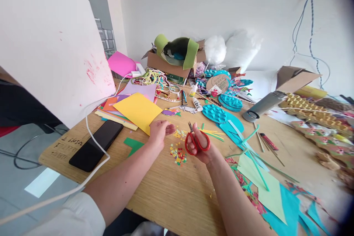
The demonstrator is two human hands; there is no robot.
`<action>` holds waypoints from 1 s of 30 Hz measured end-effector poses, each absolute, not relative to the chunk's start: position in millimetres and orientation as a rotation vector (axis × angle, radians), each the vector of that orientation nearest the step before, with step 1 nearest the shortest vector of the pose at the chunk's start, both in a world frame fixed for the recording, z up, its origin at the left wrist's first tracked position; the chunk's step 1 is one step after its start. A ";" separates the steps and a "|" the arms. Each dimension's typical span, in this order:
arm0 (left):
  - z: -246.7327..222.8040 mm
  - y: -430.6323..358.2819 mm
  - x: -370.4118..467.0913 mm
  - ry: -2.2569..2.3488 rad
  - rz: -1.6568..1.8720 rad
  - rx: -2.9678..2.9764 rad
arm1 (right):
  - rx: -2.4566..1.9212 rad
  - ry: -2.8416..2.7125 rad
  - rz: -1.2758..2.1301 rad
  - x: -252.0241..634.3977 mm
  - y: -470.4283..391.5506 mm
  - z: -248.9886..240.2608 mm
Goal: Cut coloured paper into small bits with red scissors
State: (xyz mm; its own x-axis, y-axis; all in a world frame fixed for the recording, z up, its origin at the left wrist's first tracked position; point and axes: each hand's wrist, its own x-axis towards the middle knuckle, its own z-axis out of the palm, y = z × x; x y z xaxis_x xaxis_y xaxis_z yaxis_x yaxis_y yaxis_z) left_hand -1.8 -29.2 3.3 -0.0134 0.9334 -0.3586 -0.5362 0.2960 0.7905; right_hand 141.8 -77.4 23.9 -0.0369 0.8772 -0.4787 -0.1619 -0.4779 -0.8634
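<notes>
Red-handled metal scissors (197, 143) point far and slightly left, gripped in the right hand (205, 156); the half-curled left hand (158, 131) hangs apart, left of them, any hold unclear.

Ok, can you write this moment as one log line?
right hand: holds red scissors | left hand: near yellow paper | paper bits: on table, between hands

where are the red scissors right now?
Head view, just right of centre: the red scissors are in the right hand, beside the small coloured paper bits.
</notes>
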 end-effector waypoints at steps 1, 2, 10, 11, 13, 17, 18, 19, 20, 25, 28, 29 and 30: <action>3.8 -28.3 -2.6 1.013 1.239 0.491 | -1.411 -0.789 1.649 142.8 -77.0 26.0; 4.6 -27.5 -3.3 1.006 1.232 0.487 | -1.389 -0.792 1.659 144.0 -77.0 28.8; 12.6 -30.6 -4.3 0.754 1.025 0.657 | -1.350 -0.975 1.520 165.7 -101.0 56.2; 12.9 -32.5 -3.9 0.721 0.994 0.689 | -1.337 -0.998 1.485 169.3 -108.2 57.8; 13.7 -36.9 -3.1 0.674 0.941 0.750 | -1.317 -1.016 1.415 177.3 -126.1 60.3; 20.8 -48.3 1.2 0.677 0.871 0.875 | -1.298 -0.963 1.350 197.5 -173.4 64.7; 23.9 -51.5 3.9 0.693 0.843 0.916 | -1.301 -0.946 1.333 203.5 -186.4 65.2; 27.0 -54.9 7.6 0.709 0.809 0.962 | -1.310 -0.930 1.310 209.6 -199.4 65.1; 29.9 -58.4 12.5 0.722 0.770 1.017 | -1.329 -0.917 1.291 215.5 -212.0 64.1; 29.4 -83.4 55.0 0.721 0.642 1.412 | -1.384 -0.898 1.202 235.1 -262.6 46.0; 21.7 -106.9 82.3 0.723 0.732 1.954 | -1.378 -0.867 1.196 236.4 -279.7 33.4; 20.2 -115.4 88.8 0.688 0.791 2.113 | -1.389 -0.871 1.191 235.9 -283.3 31.1; 19.4 -123.3 93.3 0.613 0.822 2.220 | -1.407 -0.887 1.185 235.3 -285.9 30.2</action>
State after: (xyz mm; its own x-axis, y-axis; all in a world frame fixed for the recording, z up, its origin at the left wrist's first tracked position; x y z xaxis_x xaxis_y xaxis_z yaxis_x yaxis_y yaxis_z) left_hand 93.3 -123.3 19.4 0.6894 0.6175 0.3788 0.1863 -0.6565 0.7310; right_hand 235.3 -285.9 30.2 0.2357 0.9521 -0.1948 -0.0815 -0.1804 -0.9802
